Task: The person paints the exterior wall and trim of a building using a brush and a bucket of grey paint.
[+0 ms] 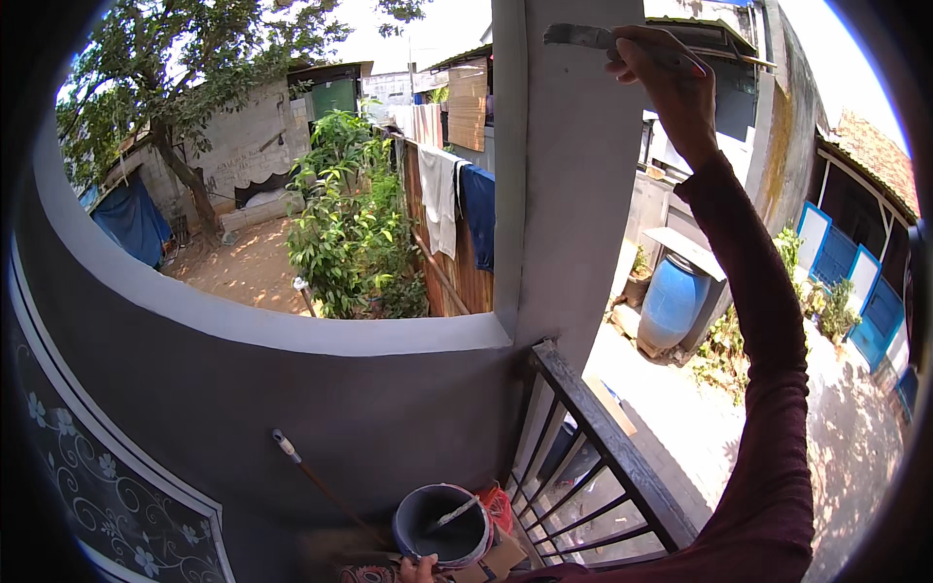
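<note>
My right hand [661, 60] is raised high with the arm stretched out, its fingers wrapped round the handle of a paintbrush [580, 37]. The dark, paint-coated bristles point left and lie against or very close to the upper part of a grey pillar [573, 185]; contact cannot be told. Low in the view, my left hand [419, 569] grips the near rim of a bucket [412, 517] of grey paint, and only its fingers show. A paint-smeared stick [457, 512] leans inside the bucket.
A long-handled pole [316, 476] leans by the dark grey low wall [321, 398]. To the right of the bucket stands a black metal railing [612, 447], with cardboard [498, 561] and red plastic [498, 505] near its foot. Beyond are a blue barrel [673, 303] and hanging laundry [439, 199].
</note>
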Demonstrator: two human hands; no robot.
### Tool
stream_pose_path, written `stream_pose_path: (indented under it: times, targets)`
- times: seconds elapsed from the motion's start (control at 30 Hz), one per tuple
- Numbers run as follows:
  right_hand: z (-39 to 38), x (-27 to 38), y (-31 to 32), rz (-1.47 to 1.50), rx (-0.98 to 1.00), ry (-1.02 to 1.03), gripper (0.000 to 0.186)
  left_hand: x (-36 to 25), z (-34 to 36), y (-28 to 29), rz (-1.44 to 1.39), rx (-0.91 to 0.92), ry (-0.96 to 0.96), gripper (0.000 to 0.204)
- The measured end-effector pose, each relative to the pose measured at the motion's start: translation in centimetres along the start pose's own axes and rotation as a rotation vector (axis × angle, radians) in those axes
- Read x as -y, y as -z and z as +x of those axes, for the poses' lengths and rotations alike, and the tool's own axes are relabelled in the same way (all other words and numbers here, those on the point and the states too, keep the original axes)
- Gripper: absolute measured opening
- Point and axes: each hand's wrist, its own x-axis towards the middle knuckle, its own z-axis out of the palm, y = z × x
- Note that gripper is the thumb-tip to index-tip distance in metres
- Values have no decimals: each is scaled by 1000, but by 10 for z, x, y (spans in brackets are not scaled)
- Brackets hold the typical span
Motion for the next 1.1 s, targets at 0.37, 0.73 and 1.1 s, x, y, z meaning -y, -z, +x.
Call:
stream_pose_path:
  times: [0.37,0.73,1.1]
  targets:
    - [14,-62,-39,12,-54,107,23,58,15,-25,-322,-147,23,42]
    - [-16,-67,-46,-29,38,156,21,80,57,-20,-186,-249,-34,43]
    - [-80,-55,-36,42,206,-103,16,58,42,-40,-134,-150,73,58]
